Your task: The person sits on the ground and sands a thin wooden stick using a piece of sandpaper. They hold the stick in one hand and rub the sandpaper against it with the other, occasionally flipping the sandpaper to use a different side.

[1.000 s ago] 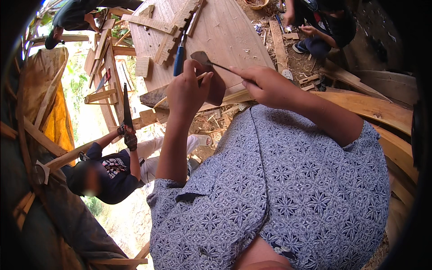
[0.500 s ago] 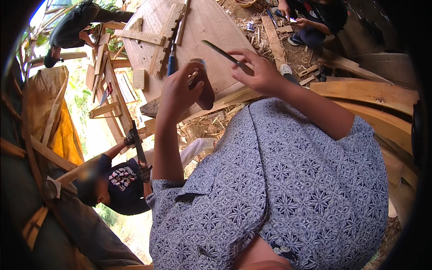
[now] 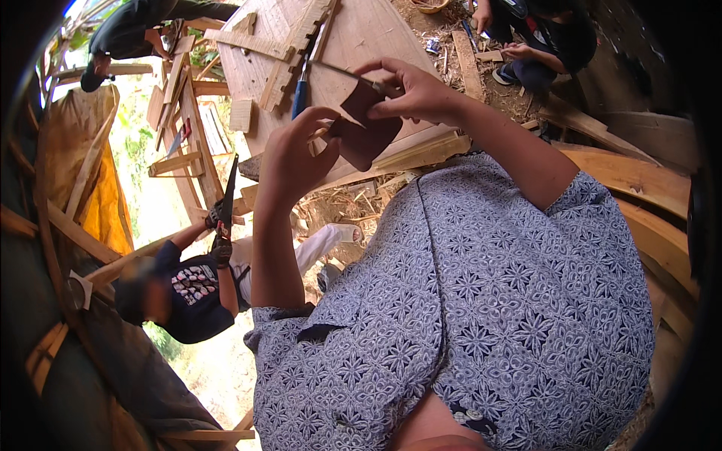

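A curled dark brown sheet (image 3: 370, 135), like a piece of sandpaper, is held between my two hands above a wide wooden board (image 3: 376, 37). Its left side is pinched by the fingers of my left hand (image 3: 297, 154). My right hand (image 3: 414, 94) grips the sheet's upper right part. A thin dark blade-like strip (image 3: 335, 69) sticks out leftward from my right fingers; its other end is hidden. Just beyond my left hand, a blue-handled tool (image 3: 300, 98) lies on the board beside a notched wooden strip (image 3: 282, 84).
A wood block (image 3: 241, 115) sits at the board's left edge. At left, a person in a dark shirt (image 3: 195, 282) holds a handsaw (image 3: 229, 189). Another person bends at the upper left; one more crouches at the upper right. Curved planks (image 3: 628, 177) lie at right, shavings on the ground.
My right hand has moved left and taken hold of the brown sheet, keeping the thin strip. The sheet now shows more of its face. The person at left has shifted the saw.
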Demonstrator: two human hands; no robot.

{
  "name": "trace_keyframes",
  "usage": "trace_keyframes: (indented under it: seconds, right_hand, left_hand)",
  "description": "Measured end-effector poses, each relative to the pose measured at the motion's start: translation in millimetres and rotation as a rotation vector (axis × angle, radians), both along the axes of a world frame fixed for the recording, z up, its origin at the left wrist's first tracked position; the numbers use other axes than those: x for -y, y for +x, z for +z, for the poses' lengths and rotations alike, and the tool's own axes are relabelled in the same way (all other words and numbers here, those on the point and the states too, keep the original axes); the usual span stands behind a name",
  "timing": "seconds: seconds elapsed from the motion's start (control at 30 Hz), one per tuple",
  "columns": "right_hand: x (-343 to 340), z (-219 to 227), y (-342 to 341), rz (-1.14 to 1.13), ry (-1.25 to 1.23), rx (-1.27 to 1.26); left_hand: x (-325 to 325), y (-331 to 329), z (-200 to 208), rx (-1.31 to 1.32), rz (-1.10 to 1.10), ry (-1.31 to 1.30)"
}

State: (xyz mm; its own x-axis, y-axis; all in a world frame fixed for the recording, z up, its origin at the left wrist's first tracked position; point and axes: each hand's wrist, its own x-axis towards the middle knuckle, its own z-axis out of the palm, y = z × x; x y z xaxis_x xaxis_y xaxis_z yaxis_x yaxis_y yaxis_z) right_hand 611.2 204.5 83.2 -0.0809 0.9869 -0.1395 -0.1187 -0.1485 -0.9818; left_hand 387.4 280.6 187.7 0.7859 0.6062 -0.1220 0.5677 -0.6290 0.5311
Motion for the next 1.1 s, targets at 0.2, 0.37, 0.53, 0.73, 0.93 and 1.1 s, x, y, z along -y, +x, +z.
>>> trace_keyframes:
  seconds: [0.2, 0.37, 0.53, 0.73, 0.93, 1.1]
  right_hand:
    - [-24, -22, -17, -0.146, 0.32, 0.042]
    - [-27, -34, -8, -0.24, 0.246, 0.18]
    - [-28, -39, 3, -0.255, 0.213, 0.178]
    - [-32, -46, 12, -0.248, 0.27, 0.142]
    - [-30, -34, 10, -0.326, 0.186, 0.279]
    - [-8, -22, -3, -0.545, 0.149, 0.298]
  left_hand:
    - [-3, 16, -11, -0.114, 0.016, 0.416]
    - [-17, 34, -36, -0.101, 0.108, 0.451]
    - [-23, 49, -43, -0.033, -0.005, 0.53]
    - [-32, 58, -51, 0.045, -0.065, 0.652]
    - [-31, 55, -48, -0.148, -0.138, 0.637]
    - [-36, 56, -61, -0.012, -0.182, 0.782]
